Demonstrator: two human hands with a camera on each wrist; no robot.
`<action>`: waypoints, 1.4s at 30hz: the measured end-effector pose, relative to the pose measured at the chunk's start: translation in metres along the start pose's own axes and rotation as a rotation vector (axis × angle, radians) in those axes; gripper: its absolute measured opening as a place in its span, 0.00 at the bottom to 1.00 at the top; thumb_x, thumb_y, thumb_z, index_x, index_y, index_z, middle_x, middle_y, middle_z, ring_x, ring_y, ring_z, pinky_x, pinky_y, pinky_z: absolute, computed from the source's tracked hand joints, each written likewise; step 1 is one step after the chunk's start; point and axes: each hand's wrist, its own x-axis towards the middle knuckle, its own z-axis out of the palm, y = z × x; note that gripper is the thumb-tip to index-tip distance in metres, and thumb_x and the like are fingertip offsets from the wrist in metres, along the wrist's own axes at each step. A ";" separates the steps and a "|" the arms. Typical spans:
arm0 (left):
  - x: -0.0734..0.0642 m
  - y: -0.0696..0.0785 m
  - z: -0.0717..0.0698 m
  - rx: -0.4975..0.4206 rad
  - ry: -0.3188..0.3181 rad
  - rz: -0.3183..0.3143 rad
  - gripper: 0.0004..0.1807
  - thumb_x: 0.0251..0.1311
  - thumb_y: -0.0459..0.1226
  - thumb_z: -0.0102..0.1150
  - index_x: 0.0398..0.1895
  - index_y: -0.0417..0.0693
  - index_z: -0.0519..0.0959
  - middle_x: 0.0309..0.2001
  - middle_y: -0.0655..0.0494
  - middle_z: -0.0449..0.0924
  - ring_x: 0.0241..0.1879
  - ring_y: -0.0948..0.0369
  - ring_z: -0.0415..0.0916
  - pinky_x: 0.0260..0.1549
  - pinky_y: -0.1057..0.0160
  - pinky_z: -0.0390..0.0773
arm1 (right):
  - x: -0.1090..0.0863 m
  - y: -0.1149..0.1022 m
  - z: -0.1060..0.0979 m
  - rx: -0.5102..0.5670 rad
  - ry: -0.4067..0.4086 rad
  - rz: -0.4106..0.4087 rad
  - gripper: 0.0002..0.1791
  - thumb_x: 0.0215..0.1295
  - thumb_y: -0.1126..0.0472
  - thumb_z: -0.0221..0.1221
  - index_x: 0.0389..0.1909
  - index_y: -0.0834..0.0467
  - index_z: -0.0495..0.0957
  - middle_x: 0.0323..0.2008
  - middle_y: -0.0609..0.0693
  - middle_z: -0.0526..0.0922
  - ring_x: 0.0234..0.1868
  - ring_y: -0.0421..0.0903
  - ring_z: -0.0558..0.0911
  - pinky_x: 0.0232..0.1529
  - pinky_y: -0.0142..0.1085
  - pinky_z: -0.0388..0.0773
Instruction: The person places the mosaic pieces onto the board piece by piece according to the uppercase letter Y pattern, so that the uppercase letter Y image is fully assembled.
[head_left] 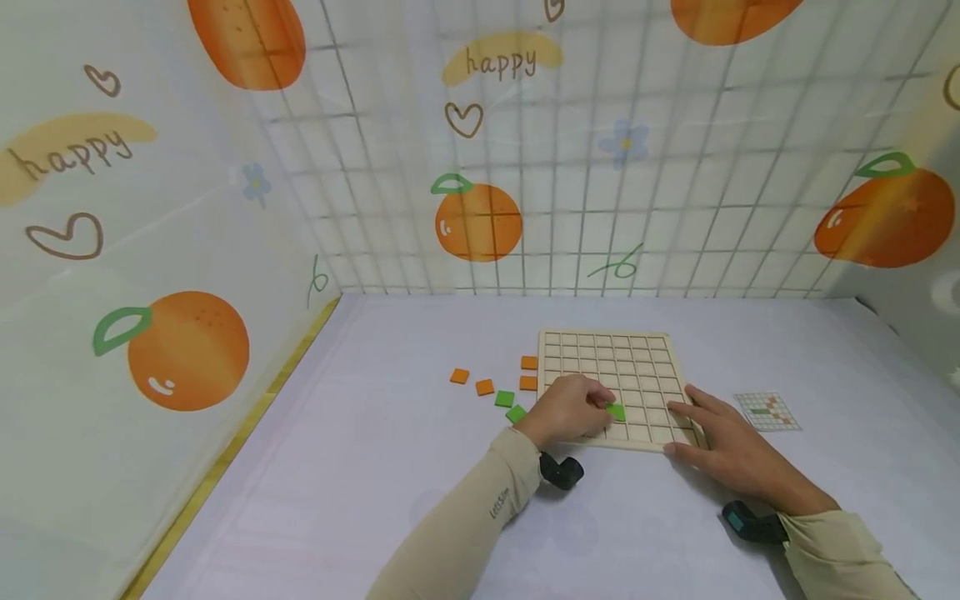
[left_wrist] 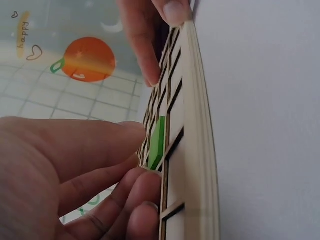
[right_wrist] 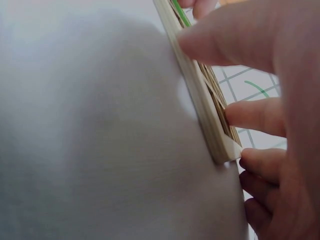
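Observation:
A square wooden grid board lies on the table. My left hand reaches over its front part and pinches a green square tile at the grid. In the left wrist view, the thumb and fingers stand on either side of this green tile, which sits low against the grid lines. My right hand rests at the board's front right corner with fingers spread. Its thumb lies at the front edge, one finger reaches onto the grid, and others touch the right side.
Left of the board lie loose tiles: several orange ones, such as an orange tile, and two green ones, including a green tile. A small printed pattern card lies to the right. A patterned curtain stands behind the white table.

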 end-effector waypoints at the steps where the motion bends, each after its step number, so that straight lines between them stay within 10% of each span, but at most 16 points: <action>1: -0.001 0.001 0.000 -0.007 0.000 -0.002 0.12 0.59 0.39 0.69 0.47 0.52 0.87 0.33 0.70 0.78 0.35 0.70 0.74 0.36 0.70 0.74 | 0.000 0.000 0.000 0.002 0.001 -0.005 0.43 0.63 0.39 0.65 0.69 0.65 0.68 0.74 0.71 0.52 0.71 0.74 0.54 0.60 0.71 0.56; 20: -0.042 -0.009 -0.028 -0.062 0.095 0.026 0.15 0.69 0.47 0.59 0.53 0.55 0.85 0.40 0.74 0.80 0.41 0.70 0.76 0.42 0.66 0.76 | -0.002 0.001 0.000 -0.011 0.013 -0.003 0.45 0.63 0.38 0.64 0.69 0.66 0.68 0.74 0.72 0.52 0.70 0.74 0.54 0.61 0.71 0.55; 36: -0.056 -0.056 -0.074 -0.427 0.194 -0.011 0.15 0.70 0.49 0.59 0.53 0.55 0.84 0.45 0.48 0.85 0.48 0.51 0.80 0.49 0.50 0.78 | -0.002 0.000 0.000 -0.019 0.000 0.000 0.45 0.63 0.35 0.63 0.70 0.63 0.69 0.74 0.72 0.52 0.70 0.74 0.55 0.60 0.71 0.56; 42: -0.056 -0.066 -0.083 -0.470 0.258 -0.064 0.16 0.69 0.47 0.60 0.54 0.52 0.84 0.49 0.48 0.84 0.45 0.58 0.81 0.49 0.55 0.80 | -0.001 0.000 0.001 -0.011 0.004 -0.013 0.45 0.63 0.36 0.63 0.70 0.64 0.68 0.74 0.72 0.51 0.71 0.75 0.54 0.60 0.72 0.55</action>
